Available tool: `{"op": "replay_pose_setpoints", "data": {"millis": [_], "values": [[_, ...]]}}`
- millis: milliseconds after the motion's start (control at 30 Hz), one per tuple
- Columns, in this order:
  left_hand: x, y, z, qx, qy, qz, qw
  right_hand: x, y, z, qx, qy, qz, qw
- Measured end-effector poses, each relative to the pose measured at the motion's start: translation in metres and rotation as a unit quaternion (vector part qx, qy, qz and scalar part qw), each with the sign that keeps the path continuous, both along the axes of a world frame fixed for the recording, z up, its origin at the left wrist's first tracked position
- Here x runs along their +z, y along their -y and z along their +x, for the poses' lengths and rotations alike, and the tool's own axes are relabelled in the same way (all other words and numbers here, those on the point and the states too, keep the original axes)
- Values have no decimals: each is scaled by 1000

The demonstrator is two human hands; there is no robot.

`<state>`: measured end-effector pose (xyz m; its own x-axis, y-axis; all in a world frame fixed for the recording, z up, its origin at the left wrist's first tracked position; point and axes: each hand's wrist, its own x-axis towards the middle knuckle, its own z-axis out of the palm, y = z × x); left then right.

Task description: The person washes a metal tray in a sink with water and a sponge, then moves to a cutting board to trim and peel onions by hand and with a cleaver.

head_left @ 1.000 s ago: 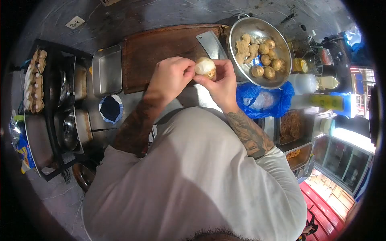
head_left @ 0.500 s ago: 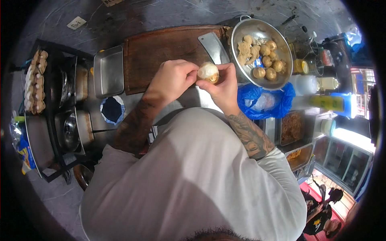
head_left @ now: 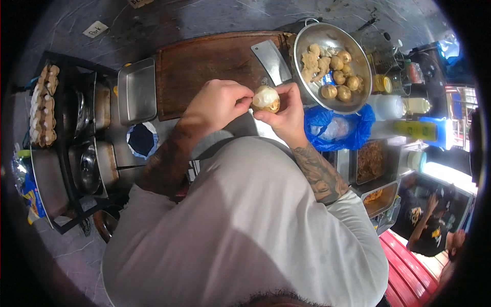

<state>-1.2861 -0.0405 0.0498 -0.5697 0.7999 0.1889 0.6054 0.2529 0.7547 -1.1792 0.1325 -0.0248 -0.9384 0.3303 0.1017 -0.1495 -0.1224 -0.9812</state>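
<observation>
Holds a partly peeled onion (head_left: 267, 100) in the right hand (head_left: 288, 114), near the cleaver (head_left: 272, 62) on the wooden cutting board (head_left: 209, 57); pinches the left hand (head_left: 216, 105) narrow at the onion's side, cannot tell whether around anything.

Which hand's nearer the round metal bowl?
Right. The right hand is just off the bowl's near left side; the left hand is farther left, at the cutting board's near edge.
</observation>
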Motion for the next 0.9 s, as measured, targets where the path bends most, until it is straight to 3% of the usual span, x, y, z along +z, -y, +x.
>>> {"op": "replay_pose_setpoints", "data": {"millis": [200,300,367,467,600,667,900], "values": [[-3,1,4,20,-9,6,1000,-6,1,1,1,-23,28,999],[-3,0,6,34,-8,8,999,-3,3,3,13,-28,-27,999],[-2,0,8,60,66,53,995,5,1,3,63,4,-211,975],[7,1,9,51,129,58,989,1,-3,0,77,-40,-242,966],[19,2,12,47,85,28,995,2,-2,1,74,-41,-193,977],[18,3,12,37,8,6,999,-7,-4,1,79,-62,-156,983],[21,3,14,44,27,17,999,7,-9,3,85,-54,-49,994]]}}
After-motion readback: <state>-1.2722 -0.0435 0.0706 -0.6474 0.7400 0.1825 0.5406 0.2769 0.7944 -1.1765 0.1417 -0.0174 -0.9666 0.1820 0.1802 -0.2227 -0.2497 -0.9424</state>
